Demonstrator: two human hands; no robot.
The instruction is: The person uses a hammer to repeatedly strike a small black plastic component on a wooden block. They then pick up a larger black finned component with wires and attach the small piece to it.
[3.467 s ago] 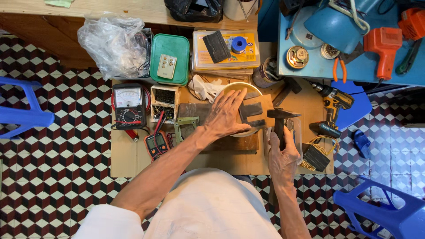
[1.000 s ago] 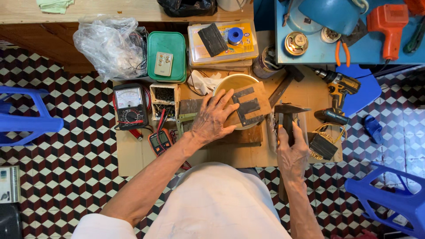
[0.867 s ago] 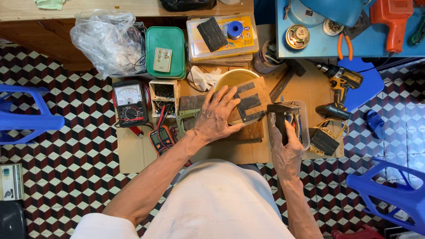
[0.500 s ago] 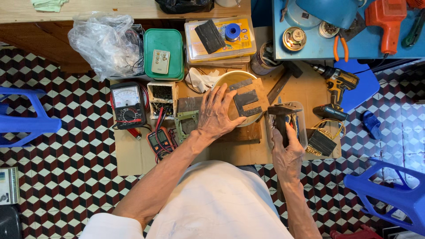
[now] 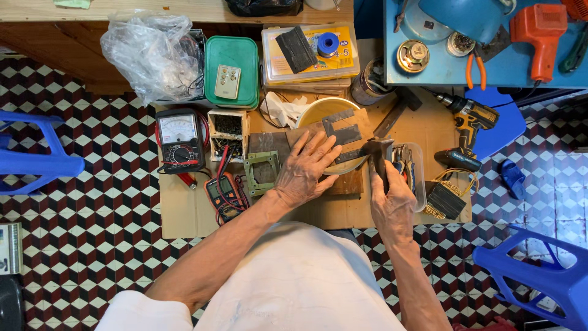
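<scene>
My left hand [image 5: 307, 170] lies flat, fingers spread, on a yellow round lid [image 5: 324, 111] and the dark E-shaped metal plates [image 5: 340, 130] on it. My right hand [image 5: 392, 205] grips the handle of a dark hammer [image 5: 376, 154], whose head sits just right of the plates at the lid's edge. A green square metal frame [image 5: 262, 171] lies left of my left wrist. Everything rests on a sheet of brown cardboard [image 5: 184, 214] on the tiled floor.
Left of the hands are an analogue meter [image 5: 178, 140], a digital meter [image 5: 223, 195] and a small box of parts [image 5: 227, 133]. A clear tray of tools [image 5: 411, 170], a transformer [image 5: 445, 200] and a yellow drill [image 5: 467, 121] lie right. Blue stools [image 5: 37, 162] stand on both sides.
The view has shifted slightly. My left hand stays pressed on the plates; my right hand keeps hold of the hammer, whose head has moved closer to the lid's edge.
</scene>
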